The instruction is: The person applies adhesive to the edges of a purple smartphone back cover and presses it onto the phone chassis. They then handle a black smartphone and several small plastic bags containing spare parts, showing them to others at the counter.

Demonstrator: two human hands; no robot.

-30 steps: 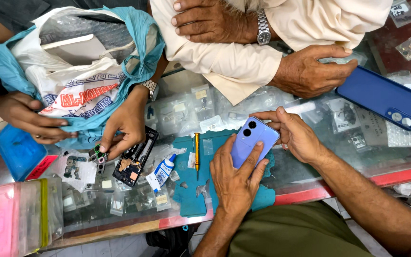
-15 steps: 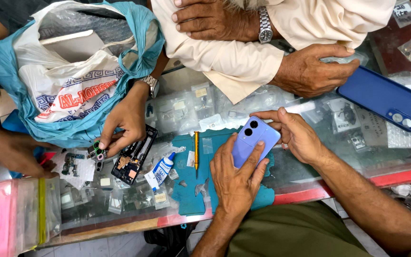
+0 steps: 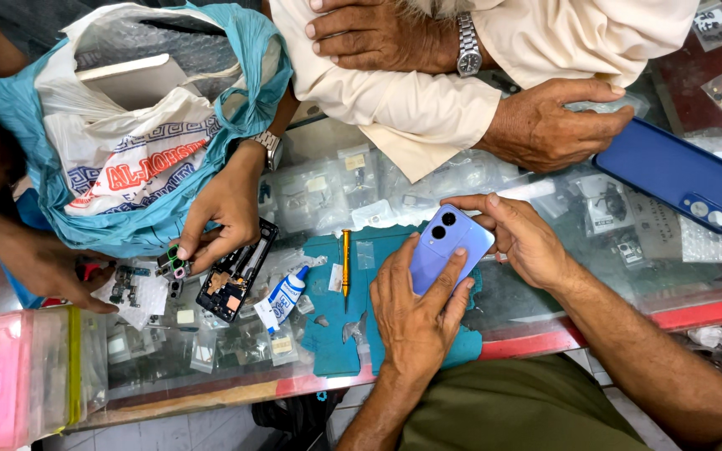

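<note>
I hold a light purple phone [image 3: 449, 242], back side up with its two camera lenses showing, over a teal work mat [image 3: 332, 326] on the glass counter. My left hand [image 3: 415, 313] lies flat on the phone's lower half with the fingers spread over it. My right hand [image 3: 524, 238] grips the phone's upper right edge with thumb and fingers. A yellow-handled tool [image 3: 345, 259] lies on the mat just left of the phone.
Across the counter, another person's hand [image 3: 227, 209] picks at an opened black phone frame [image 3: 236, 271] beside a small glue bottle [image 3: 282, 296] and a blue plastic bag [image 3: 135, 125]. A second person's arms [image 3: 461, 75] rest at the top, near a dark blue phone [image 3: 678, 175]. Pink bags [image 3: 18, 376] lie left.
The other person's hand at the far left slid down from the blue bag to the counter beside the small parts. My hands and the purple phone stayed put.
</note>
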